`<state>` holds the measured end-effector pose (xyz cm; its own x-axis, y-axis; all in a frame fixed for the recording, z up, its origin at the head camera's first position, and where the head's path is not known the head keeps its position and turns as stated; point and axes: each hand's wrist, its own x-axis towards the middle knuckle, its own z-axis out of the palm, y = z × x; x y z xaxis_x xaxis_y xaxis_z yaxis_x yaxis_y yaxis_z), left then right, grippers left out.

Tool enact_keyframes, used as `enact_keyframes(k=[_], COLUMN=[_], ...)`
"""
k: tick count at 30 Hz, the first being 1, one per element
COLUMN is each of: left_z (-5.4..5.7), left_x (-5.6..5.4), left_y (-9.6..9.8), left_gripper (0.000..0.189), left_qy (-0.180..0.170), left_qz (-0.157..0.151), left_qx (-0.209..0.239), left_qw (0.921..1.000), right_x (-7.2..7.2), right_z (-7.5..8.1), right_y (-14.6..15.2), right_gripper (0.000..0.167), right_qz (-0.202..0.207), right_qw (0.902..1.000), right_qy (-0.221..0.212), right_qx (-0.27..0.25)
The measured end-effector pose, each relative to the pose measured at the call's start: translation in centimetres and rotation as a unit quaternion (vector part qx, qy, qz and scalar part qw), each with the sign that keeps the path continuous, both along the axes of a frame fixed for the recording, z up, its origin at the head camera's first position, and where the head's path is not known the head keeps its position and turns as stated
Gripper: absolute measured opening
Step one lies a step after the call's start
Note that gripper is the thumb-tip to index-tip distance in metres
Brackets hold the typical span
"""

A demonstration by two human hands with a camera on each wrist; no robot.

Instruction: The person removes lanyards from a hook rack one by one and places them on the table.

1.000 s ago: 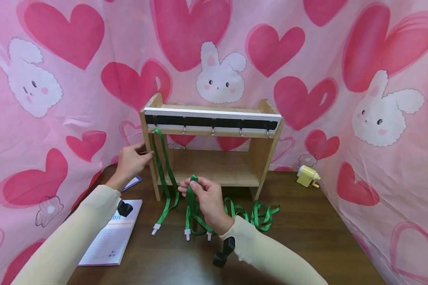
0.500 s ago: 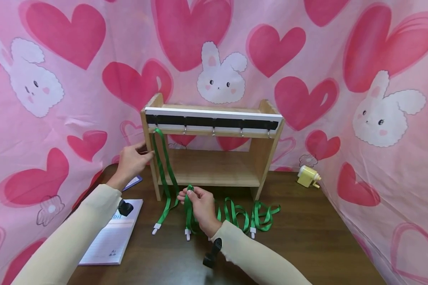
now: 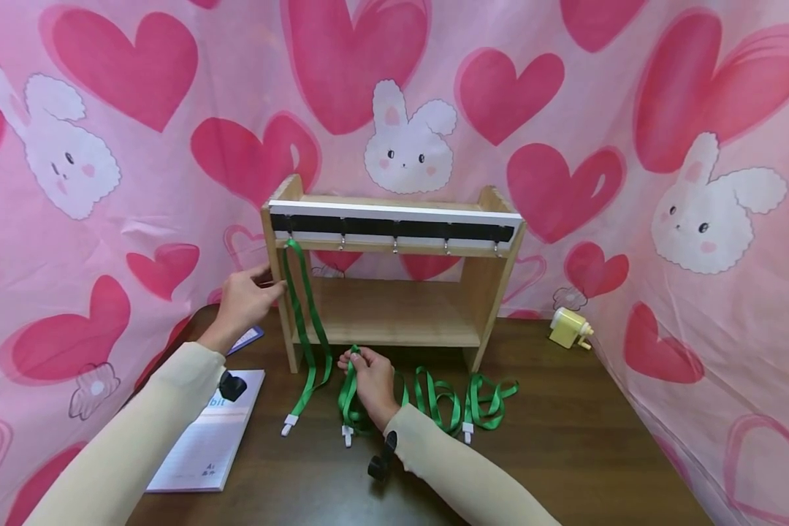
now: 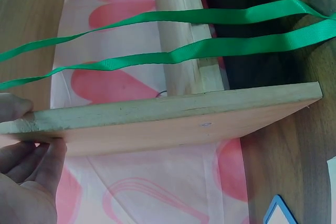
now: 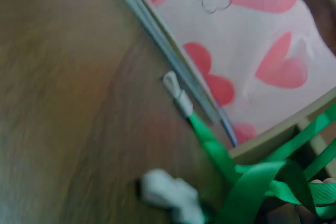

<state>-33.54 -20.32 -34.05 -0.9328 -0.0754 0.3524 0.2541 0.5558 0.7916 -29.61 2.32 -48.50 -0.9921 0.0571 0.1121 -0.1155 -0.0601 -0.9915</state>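
Observation:
My left hand (image 3: pixel 243 303) grips the front edge of the left side panel (image 4: pixel 157 114) of a small wooden shelf (image 3: pixel 388 307), with fingers on both faces of it. Beside that panel a green lanyard (image 3: pixel 312 314) hangs from the leftmost hook, its white clip (image 3: pixel 289 424) low at the table. Over the tabletop my right hand (image 3: pixel 373 380) pinches a second green lanyard (image 3: pixel 347 394) near its top. That lanyard's loops droop below the fingers, with a white clip (image 3: pixel 348 435) at the bottom. In the right wrist view, green ribbon (image 5: pixel 257 187) looms close and blurred.
Several bare metal hooks (image 3: pixel 395 247) line the shelf's white and black front strip (image 3: pixel 394 228). More coiled green lanyards (image 3: pixel 486 402) lie right of my right hand. A notebook (image 3: pixel 204 446) lies at the left, and a yellow crank-handled gadget (image 3: pixel 568 327) stands at the back right.
My right hand has come down and a little left with the pinched lanyard, whose loops now hang slacker. A white clip at the right has come into view. The left hand stays put.

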Motion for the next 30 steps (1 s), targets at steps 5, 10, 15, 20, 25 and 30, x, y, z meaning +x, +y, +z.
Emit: enact_keyframes(k=[5,10,15,20,25,30], left_z=[-0.1,-0.3,0.0,0.2,0.2,0.1], left_x=[0.1,0.1,0.0,0.0,0.1,0.1], left_y=[-0.1,-0.2,-0.1,-0.1,-0.2,-0.1], left_gripper=[0.059,0.059,0.059,0.060,0.060,0.059], left_qy=[-0.004,-0.005,-0.004,-0.003,-0.006,-0.003], left_qz=[-0.004,-0.006,-0.004,-0.003,-0.005,0.000], left_qx=[0.002,0.002,0.003,0.002,0.002,0.001], left_qw=[1.0000,1.0000,1.0000,1.0000,1.0000,1.0000], right_x=[-0.3,-0.3,-0.4,-0.2,-0.1,-0.1], right_z=[-1.3,-2.3,-2.4,-2.4,-2.4,-2.6], right_y=[0.2,0.4,0.2,0.1,0.1,0.2], right_gripper=[0.019,0.019,0.019,0.020,0.021,0.024], right_qz=[-0.020,-0.030,-0.032,-0.041,-0.058,-0.054], right_qw=[0.9976,0.9932,0.9926,0.9913,0.9874,0.9875], right_qy=[0.009,0.007,0.006,0.002,-0.006,-0.013], right_qx=[0.066,0.112,0.117,0.125,0.147,0.147])
